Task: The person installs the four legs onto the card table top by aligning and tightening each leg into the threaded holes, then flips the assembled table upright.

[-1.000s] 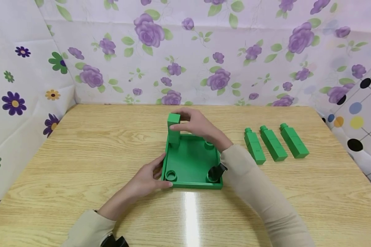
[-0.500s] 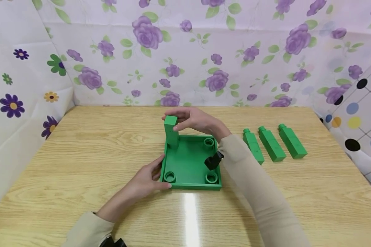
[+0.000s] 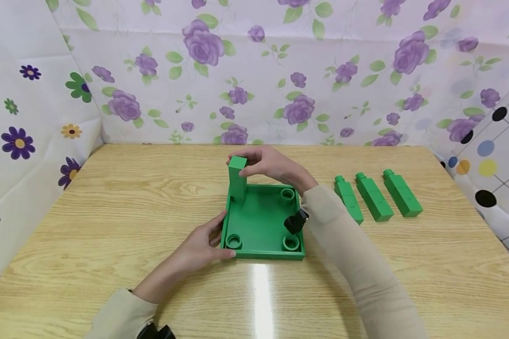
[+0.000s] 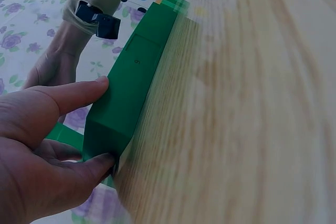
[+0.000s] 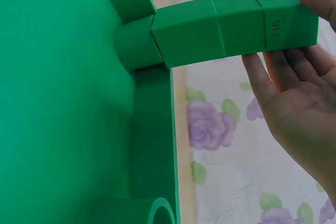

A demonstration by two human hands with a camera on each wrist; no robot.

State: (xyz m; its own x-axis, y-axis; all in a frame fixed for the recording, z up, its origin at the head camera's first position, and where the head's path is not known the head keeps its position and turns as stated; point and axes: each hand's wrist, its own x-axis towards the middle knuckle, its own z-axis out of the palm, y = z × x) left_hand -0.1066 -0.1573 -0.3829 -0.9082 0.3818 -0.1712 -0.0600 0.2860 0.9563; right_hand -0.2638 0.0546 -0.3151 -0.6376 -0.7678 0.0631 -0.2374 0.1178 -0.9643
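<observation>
A square green tabletop [image 3: 263, 255] with a raised rim lies with its hollow side up. One green leg [image 3: 237, 181] stands upright at its far left corner. My right hand [image 3: 275, 165] holds this leg near its top; in the right wrist view, thumb and fingers are on opposite sides of the leg [image 5: 236, 30], and its lower end meets a round socket [image 5: 139, 43]. Three other round sockets show, one at each remaining corner. My left hand [image 3: 197, 252] grips the near left corner, thumb over the front rim and fingers along the left side.
Three more green legs [image 3: 374, 197] with round ends lie side by side on the wooden table [image 3: 110, 226] to the right. Floral sheets [image 3: 254, 84] hang behind the table and on the left. A dotted sheet [image 3: 488, 155] is at the right.
My right hand has loosened and shifted its hold, its thumb moving from the leg's front toward its right edge, its wrist turning slightly. The left hand stays on the tabletop's corner.
</observation>
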